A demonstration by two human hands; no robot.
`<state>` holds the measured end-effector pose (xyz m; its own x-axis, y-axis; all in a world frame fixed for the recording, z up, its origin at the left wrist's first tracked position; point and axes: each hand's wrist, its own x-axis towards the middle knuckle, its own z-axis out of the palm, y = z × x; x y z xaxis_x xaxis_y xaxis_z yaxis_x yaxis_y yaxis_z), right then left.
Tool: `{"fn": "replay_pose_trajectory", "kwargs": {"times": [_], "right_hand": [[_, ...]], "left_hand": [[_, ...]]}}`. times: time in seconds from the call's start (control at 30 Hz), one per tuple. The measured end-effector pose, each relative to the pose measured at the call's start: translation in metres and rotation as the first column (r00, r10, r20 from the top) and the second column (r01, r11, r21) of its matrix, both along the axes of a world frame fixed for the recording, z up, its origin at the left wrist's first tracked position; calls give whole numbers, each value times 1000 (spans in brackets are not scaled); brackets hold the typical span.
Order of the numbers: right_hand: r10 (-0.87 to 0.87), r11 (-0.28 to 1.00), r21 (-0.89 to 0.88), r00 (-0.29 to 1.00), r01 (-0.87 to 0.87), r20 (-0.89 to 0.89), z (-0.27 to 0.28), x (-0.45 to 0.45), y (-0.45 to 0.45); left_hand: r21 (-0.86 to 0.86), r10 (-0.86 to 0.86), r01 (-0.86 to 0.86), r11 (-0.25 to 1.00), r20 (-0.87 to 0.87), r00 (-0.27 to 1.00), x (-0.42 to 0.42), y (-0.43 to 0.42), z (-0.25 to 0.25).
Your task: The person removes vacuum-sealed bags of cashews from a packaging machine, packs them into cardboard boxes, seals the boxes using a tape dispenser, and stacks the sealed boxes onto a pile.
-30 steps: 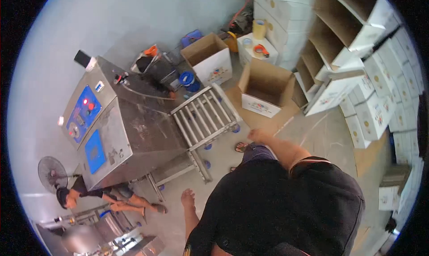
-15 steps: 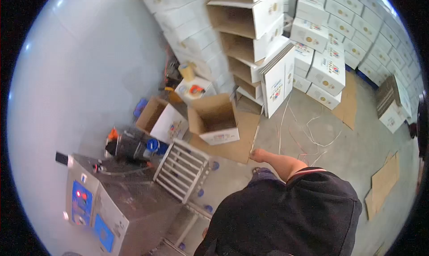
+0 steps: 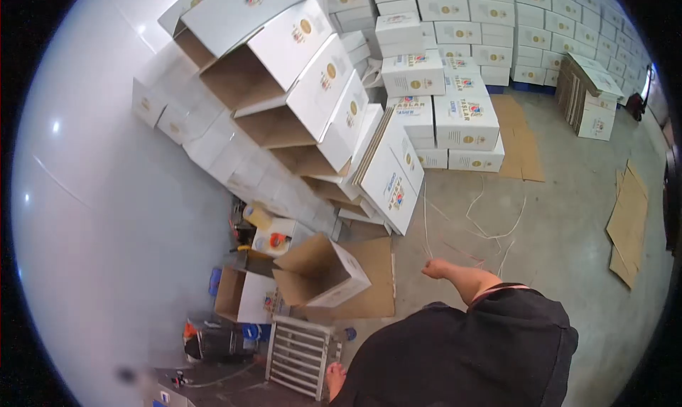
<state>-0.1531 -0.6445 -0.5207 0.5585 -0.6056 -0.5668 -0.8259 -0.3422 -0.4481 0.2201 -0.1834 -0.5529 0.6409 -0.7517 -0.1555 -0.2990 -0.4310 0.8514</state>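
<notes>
My right hand (image 3: 435,268) is held out over the concrete floor, its fingers curled with nothing visible in them. Low in the view, my left hand (image 3: 336,376) is beside the metal roller stand (image 3: 298,356), empty, with its fingers apart. An open white carton (image 3: 348,277) with a brown inside stands on a flat cardboard sheet (image 3: 382,282) ahead of me. Another open carton (image 3: 257,297) is just left of it.
Open cartons are stacked on their sides (image 3: 312,80), with flattened cartons (image 3: 398,183) leaning against them. Closed printed boxes (image 3: 465,122) stand behind. White straps (image 3: 490,233) and loose cardboard (image 3: 629,226) lie on the floor. A tape dispenser (image 3: 278,240) sits on a box.
The view has swung right, bringing in more stacked boxes. The steel machine has slid to the bottom left and the other person is out of view. My left hand shows again beside the roller stand.
</notes>
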Motion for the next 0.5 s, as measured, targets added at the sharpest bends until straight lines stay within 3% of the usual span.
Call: {"fn": "replay_pose_trajectory", "kwargs": {"times": [0.03, 0.07, 0.17, 0.27, 0.37, 0.5], "right_hand": [[-69, 998, 3, 998, 69, 0, -21, -10, -3], [-138, 990, 10, 990, 138, 0, -38, -19, -6], [-216, 974, 75, 976, 215, 1, -51, -43, -8], [-369, 927, 87, 929, 366, 27, -53, -52, 3], [-384, 918, 124, 922, 377, 43, -57, -51, 12], [-257, 966, 48, 965, 254, 58, -90, -43, 22]], "left_hand": [[177, 163, -88, 980, -473, 866, -1, -22, 17], [252, 236, -105, 962, -572, 786, 0, -30, 14], [211, 239, -148, 966, -525, 817, 21, -18, -54], [390, 175, -66, 918, -253, 952, 16, -10, -10], [502, 104, -97, 859, 15, 994, 17, -13, 29], [577, 131, -351, 737, 388, 912, 25, -18, 111]]}}
